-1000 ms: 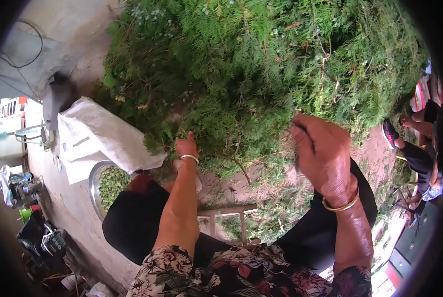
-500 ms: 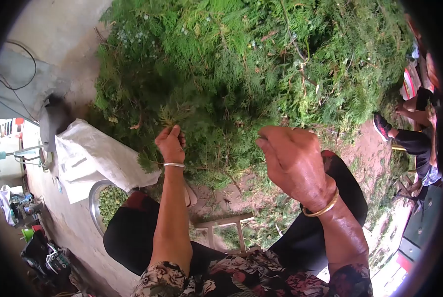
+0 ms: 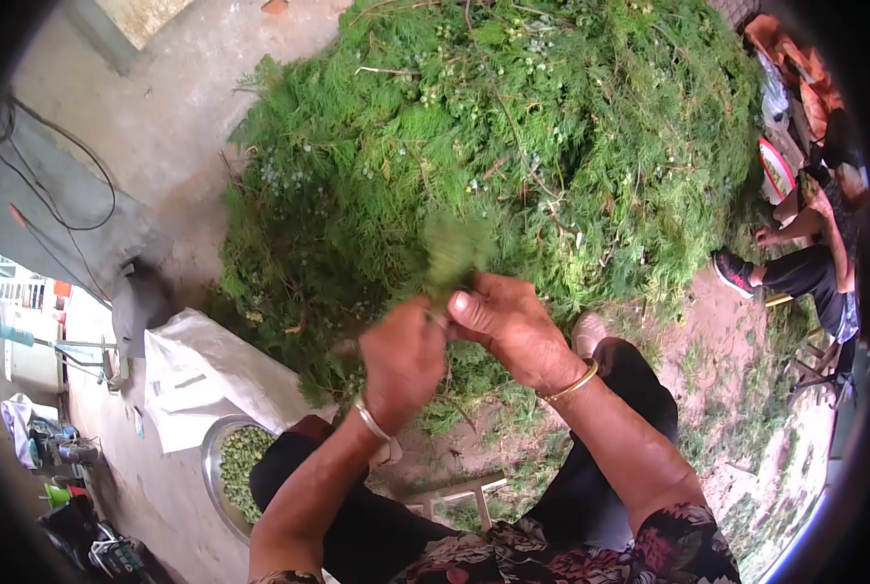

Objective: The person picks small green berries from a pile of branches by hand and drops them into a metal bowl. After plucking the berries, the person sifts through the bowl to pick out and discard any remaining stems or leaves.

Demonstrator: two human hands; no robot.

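Note:
My left hand (image 3: 404, 352), with a silver bangle at the wrist, is closed and slightly smeared by motion. It meets my right hand (image 3: 513, 329), which wears a gold-coloured bangle and has its thumb pressed against its fingers. Between the two, a small blurred evergreen sprig (image 3: 457, 248) sticks up, its base hidden in the fingers of both. Beyond them lies a big heap of cut evergreen branches (image 3: 406, 146) with small pale berries.
A metal basin (image 3: 211, 467) of green berries stands by my left knee, beside a white sack (image 3: 211, 365). At right another person (image 3: 824, 243) sits near a red-rimmed dish (image 3: 776, 172). A wooden frame (image 3: 464, 494) lies between my legs. Cables (image 3: 85, 229) hang at left.
My right hand has come down and left to meet my left hand at the sprig. My left hand has shifted right and down with it. The view has tilted, showing more of the heap.

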